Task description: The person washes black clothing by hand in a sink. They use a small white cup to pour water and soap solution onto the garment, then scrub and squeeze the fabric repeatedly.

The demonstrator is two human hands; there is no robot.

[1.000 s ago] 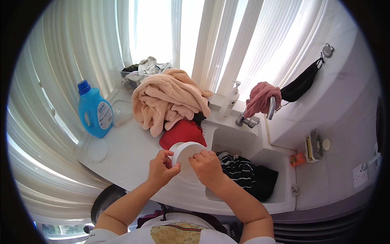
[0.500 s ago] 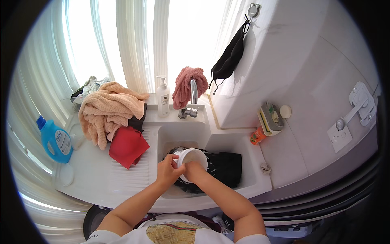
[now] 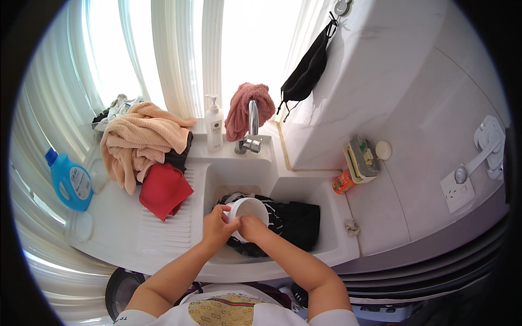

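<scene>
Tub, round and smooth-walled, sits in the left hand.

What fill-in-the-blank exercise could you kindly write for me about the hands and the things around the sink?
1. The hand that reaches into the white tub is the person's ____ one.
2. The blue detergent bottle stands to the ____ of the red cloth.
3. The mask hanging from the wall hook is ____ in colour.
4. The pump bottle near the tap is ____ in colour.

Missing words: right; left; black; white.
</scene>
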